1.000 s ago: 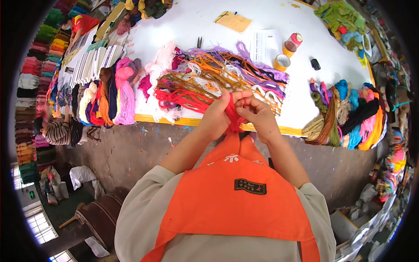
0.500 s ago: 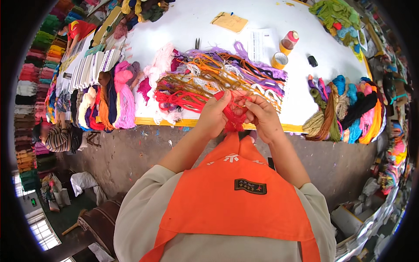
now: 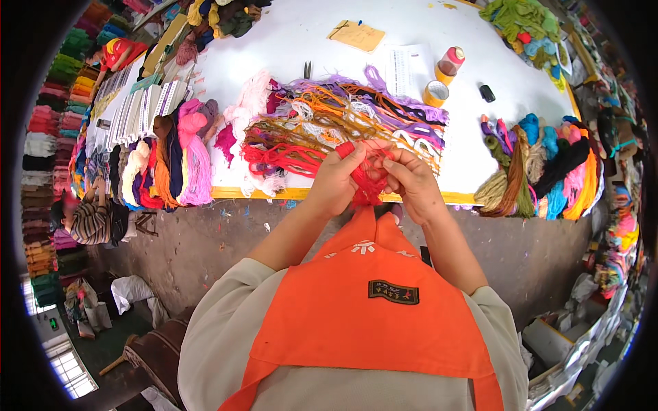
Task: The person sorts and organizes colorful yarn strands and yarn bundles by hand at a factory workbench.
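Observation:
Between my two hands, just over the table's near edge, is a bunch of red yarn (image 3: 369, 185). My left hand (image 3: 337, 179) is closed on it, thumb on top, and strands hang below the fingers. My right hand (image 3: 413, 179) pinches strands of the same yarn at its right side, fingers bent together. More red yarn (image 3: 284, 159) lies on the table to the left of my hands. Beyond it spreads a wide layer of mixed yarn bundles (image 3: 343, 113) in orange, purple, white, brown and black. Pale pink yarn (image 3: 248, 103) lies at its left end.
On the white table (image 3: 288, 41) are scissors (image 3: 307, 70), a tape roll (image 3: 436, 93), a thread cone (image 3: 450, 61), a black object (image 3: 487, 93), papers (image 3: 407, 68) and a brown envelope (image 3: 356, 35). Colourful skeins (image 3: 541, 164) hang at right, others (image 3: 195, 157) at left. Two people work at far left.
My hands stay at nearly the same place on the red yarn, with only small finger shifts at the right hand. The view has tilted slightly.

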`<action>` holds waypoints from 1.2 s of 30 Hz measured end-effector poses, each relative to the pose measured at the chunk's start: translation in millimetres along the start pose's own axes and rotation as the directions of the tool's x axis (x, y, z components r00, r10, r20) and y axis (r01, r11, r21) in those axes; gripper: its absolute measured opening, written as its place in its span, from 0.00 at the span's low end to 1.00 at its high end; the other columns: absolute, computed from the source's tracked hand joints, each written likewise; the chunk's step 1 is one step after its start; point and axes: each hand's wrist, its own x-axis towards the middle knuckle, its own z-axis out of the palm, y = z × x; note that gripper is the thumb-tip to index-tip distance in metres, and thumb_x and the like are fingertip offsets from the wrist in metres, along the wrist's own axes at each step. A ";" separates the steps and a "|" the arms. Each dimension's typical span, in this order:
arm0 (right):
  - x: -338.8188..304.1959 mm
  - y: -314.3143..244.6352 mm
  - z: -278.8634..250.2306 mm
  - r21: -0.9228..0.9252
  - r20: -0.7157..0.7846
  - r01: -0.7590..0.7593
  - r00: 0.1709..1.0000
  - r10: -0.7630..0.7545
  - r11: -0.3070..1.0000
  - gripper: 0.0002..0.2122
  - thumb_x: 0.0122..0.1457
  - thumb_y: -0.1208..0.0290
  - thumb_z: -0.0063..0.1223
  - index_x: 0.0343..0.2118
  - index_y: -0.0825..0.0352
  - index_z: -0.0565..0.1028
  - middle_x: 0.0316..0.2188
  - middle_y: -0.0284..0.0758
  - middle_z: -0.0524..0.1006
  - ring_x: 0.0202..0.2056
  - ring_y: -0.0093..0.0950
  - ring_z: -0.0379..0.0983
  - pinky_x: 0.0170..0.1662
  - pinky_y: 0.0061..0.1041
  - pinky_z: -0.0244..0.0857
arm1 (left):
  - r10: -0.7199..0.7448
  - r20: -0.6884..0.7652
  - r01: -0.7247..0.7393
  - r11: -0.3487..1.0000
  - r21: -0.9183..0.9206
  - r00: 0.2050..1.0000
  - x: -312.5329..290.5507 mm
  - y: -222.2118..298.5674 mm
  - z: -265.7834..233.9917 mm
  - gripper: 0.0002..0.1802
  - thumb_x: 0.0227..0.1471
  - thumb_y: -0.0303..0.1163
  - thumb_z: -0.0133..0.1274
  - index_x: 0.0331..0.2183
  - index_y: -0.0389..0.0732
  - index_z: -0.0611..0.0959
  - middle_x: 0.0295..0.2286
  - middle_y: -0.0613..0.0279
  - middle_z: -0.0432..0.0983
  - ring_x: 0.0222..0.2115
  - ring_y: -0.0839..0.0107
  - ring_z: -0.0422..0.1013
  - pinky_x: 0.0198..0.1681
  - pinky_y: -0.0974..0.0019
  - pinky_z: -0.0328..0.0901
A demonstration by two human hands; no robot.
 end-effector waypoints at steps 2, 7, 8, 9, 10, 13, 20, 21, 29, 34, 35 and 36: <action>-1.0 -0.5 1.5 0.000 0.005 -0.002 1.000 0.002 1.000 0.05 0.61 0.72 0.48 0.37 0.67 0.74 0.30 0.28 0.76 0.20 0.13 0.61 0.27 0.14 0.62 | 0.007 0.007 -0.007 1.000 -0.001 1.000 -1.4 1.2 1.2 0.26 0.65 0.41 0.36 0.52 0.29 0.71 0.41 0.55 0.76 0.40 0.69 0.74 0.45 0.65 0.69; -3.4 0.5 1.4 0.092 0.006 0.033 0.999 -0.034 0.995 0.05 0.62 0.71 0.48 0.37 0.66 0.73 0.29 0.29 0.77 0.21 0.13 0.65 0.25 0.14 0.61 | 0.008 0.028 -0.008 1.000 -0.011 1.000 -5.7 3.9 2.7 0.27 0.66 0.42 0.35 0.53 0.28 0.69 0.43 0.53 0.74 0.43 0.68 0.73 0.46 0.65 0.68; -4.2 0.9 2.1 0.053 -0.020 0.018 1.000 -0.017 0.998 0.05 0.62 0.71 0.48 0.38 0.66 0.73 0.29 0.29 0.77 0.23 0.14 0.68 0.25 0.14 0.62 | 0.009 0.008 -0.009 1.000 -0.026 1.000 -7.2 6.1 7.9 0.27 0.66 0.42 0.34 0.53 0.27 0.69 0.45 0.53 0.74 0.44 0.68 0.72 0.47 0.64 0.68; -5.0 1.3 2.9 0.015 -0.047 0.002 0.999 -0.001 1.000 0.05 0.62 0.71 0.48 0.38 0.65 0.73 0.29 0.29 0.77 0.25 0.14 0.70 0.25 0.14 0.63 | 0.009 -0.012 -0.010 0.999 -0.041 1.000 -8.5 7.3 10.7 0.27 0.66 0.42 0.34 0.53 0.27 0.68 0.46 0.52 0.73 0.45 0.67 0.72 0.48 0.64 0.67; -6.4 0.5 6.4 0.015 -0.047 0.002 0.999 -0.002 1.000 0.05 0.62 0.71 0.48 0.38 0.65 0.73 0.29 0.29 0.77 0.25 0.14 0.70 0.25 0.14 0.63 | 0.009 -0.012 -0.010 0.999 -0.041 1.000 -9.3 6.8 8.7 0.27 0.66 0.42 0.34 0.53 0.27 0.68 0.46 0.52 0.73 0.45 0.67 0.72 0.48 0.64 0.67; -9.7 -0.4 14.6 -0.175 -0.098 -0.011 0.995 -0.006 0.984 0.05 0.62 0.72 0.49 0.37 0.65 0.74 0.28 0.29 0.77 0.28 0.15 0.74 0.24 0.14 0.65 | 0.001 0.041 -0.001 1.000 -0.018 0.999 -10.8 5.0 3.2 0.27 0.66 0.41 0.35 0.54 0.28 0.67 0.47 0.52 0.72 0.45 0.68 0.71 0.49 0.63 0.67; -12.8 4.0 8.1 -0.214 -0.040 0.037 0.998 -0.047 0.976 0.04 0.60 0.72 0.52 0.36 0.65 0.75 0.28 0.28 0.77 0.29 0.15 0.74 0.23 0.13 0.67 | -0.018 0.033 0.019 1.000 -0.018 0.999 -13.2 2.2 7.2 0.23 0.65 0.38 0.39 0.53 0.30 0.70 0.44 0.54 0.73 0.42 0.68 0.72 0.47 0.63 0.68; -13.8 3.5 6.6 -0.196 -0.036 0.023 0.999 -0.031 0.980 0.04 0.60 0.72 0.52 0.36 0.65 0.75 0.28 0.28 0.77 0.29 0.15 0.74 0.23 0.13 0.67 | -0.015 0.034 0.015 1.000 0.015 0.999 -13.2 0.5 7.3 0.23 0.65 0.38 0.39 0.53 0.31 0.69 0.44 0.54 0.73 0.42 0.68 0.72 0.46 0.63 0.68; -14.2 -13.8 -7.5 -0.068 -0.043 -0.002 0.999 -0.001 0.998 0.06 0.60 0.72 0.52 0.39 0.64 0.73 0.32 0.30 0.79 0.30 0.17 0.76 0.25 0.14 0.66 | -0.005 0.014 0.006 0.996 -0.091 1.000 1.4 -4.6 22.0 0.22 0.65 0.37 0.39 0.52 0.30 0.70 0.47 0.55 0.73 0.45 0.70 0.71 0.50 0.64 0.66; -9.1 -23.2 -31.0 -0.037 -0.047 0.013 0.999 -0.015 0.999 0.07 0.60 0.71 0.52 0.40 0.64 0.73 0.33 0.30 0.79 0.30 0.17 0.77 0.25 0.14 0.66 | 0.012 -0.035 -0.013 0.999 -0.049 0.999 15.6 -12.9 40.1 0.22 0.64 0.40 0.40 0.52 0.33 0.71 0.43 0.56 0.73 0.40 0.70 0.73 0.43 0.63 0.70; -8.7 -27.4 -33.6 -0.051 -0.033 0.014 0.999 -0.016 0.999 0.06 0.60 0.72 0.53 0.39 0.64 0.73 0.32 0.29 0.79 0.30 0.17 0.77 0.25 0.13 0.66 | 0.005 -0.034 -0.007 0.999 -0.042 0.999 19.2 -15.5 42.0 0.22 0.64 0.39 0.40 0.52 0.33 0.71 0.43 0.56 0.73 0.40 0.69 0.73 0.43 0.63 0.70; -8.1 -30.7 -36.7 -0.065 -0.019 0.015 1.000 -0.016 0.998 0.06 0.60 0.72 0.53 0.39 0.64 0.74 0.31 0.29 0.79 0.30 0.17 0.77 0.26 0.13 0.66 | -0.001 -0.032 0.000 0.999 -0.035 0.999 22.7 -18.0 44.2 0.21 0.64 0.39 0.41 0.51 0.33 0.71 0.43 0.56 0.74 0.40 0.69 0.73 0.43 0.63 0.70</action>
